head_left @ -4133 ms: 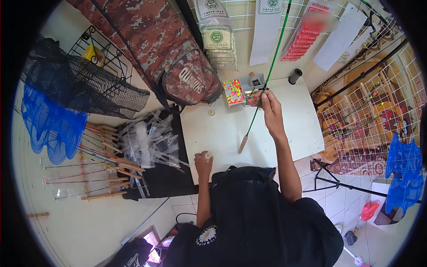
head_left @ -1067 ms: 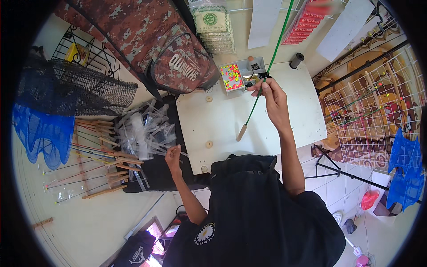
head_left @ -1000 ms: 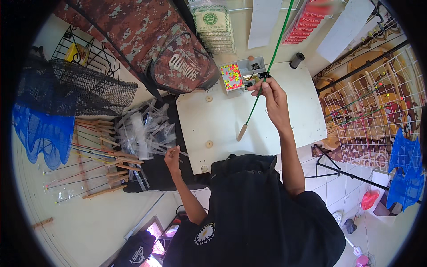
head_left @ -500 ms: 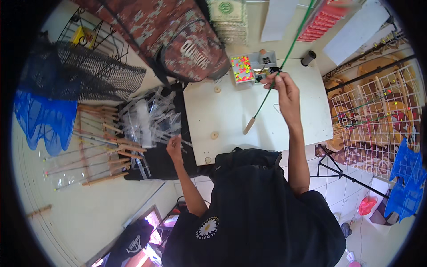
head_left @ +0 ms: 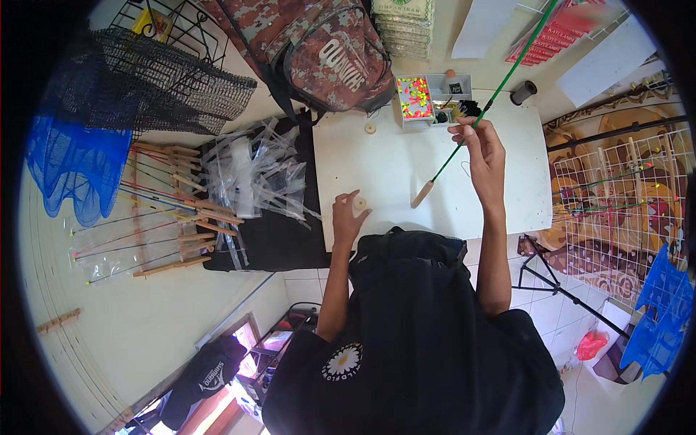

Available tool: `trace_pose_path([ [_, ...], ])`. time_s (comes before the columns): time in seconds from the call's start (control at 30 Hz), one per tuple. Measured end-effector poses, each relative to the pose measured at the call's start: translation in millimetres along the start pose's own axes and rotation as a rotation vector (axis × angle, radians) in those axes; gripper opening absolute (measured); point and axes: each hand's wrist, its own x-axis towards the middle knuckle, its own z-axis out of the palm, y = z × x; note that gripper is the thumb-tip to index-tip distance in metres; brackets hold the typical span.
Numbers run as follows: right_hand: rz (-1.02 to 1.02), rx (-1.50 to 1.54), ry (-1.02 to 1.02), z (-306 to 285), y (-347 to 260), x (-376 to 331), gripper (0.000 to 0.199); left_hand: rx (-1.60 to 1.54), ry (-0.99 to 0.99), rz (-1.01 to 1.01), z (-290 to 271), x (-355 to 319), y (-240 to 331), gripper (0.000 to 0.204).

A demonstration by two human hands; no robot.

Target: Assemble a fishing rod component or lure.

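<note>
My right hand (head_left: 484,156), raised over the right part of the white table (head_left: 391,170), pinches a thin green fishing rod (head_left: 500,88). The rod slants from the upper right down to a pale wooden grip (head_left: 422,193). A thin line loop (head_left: 465,167) hangs beside that hand. Over the table's left side, my left hand (head_left: 348,220) has its thumb and fingers apart around a small round wooden disc (head_left: 360,204); whether they touch it I cannot tell. Farther back lies a second wooden disc (head_left: 370,128).
A grey divided box (head_left: 448,81) with bright floats (head_left: 415,98) stands at the back, by a dark spool (head_left: 523,92). A camouflage bag (head_left: 337,61) is behind. Plastic sleeves (head_left: 254,174) and several wooden-handled rods (head_left: 210,210) lie left. A wire rack (head_left: 616,196) stands right.
My left hand has moved right, from the plastic sleeves to the nearer wooden disc. My right hand still holds the fishing rod. The whole view has shifted slightly.
</note>
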Motion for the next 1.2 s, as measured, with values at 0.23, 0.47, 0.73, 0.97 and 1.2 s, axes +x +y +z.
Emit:
trace_pose_path([
  [0.23,-0.010,-0.044,0.032,-4,7,-7,0.028,-0.217,-0.211,-0.156,8,8,-20,0.034],
  [0.47,-0.231,-0.334,0.403,3,-6,-15,0.045,-1.026,-0.239,-0.358,-66,27,55,0.026],
  [0.73,-0.302,-0.158,-0.392,52,-36,-52,0.038,-1.292,-0.410,-0.069,-134,38,126,0.036],
  [0.97,0.120,-0.315,-0.597,46,-49,-57,0.018,-1.026,-0.108,0.165,-143,49,141,0.035],
  [1.2,-0.002,-0.198,-0.599,38,-52,-82,0.009,-1.055,0.067,0.006,-138,53,139,0.034],
])
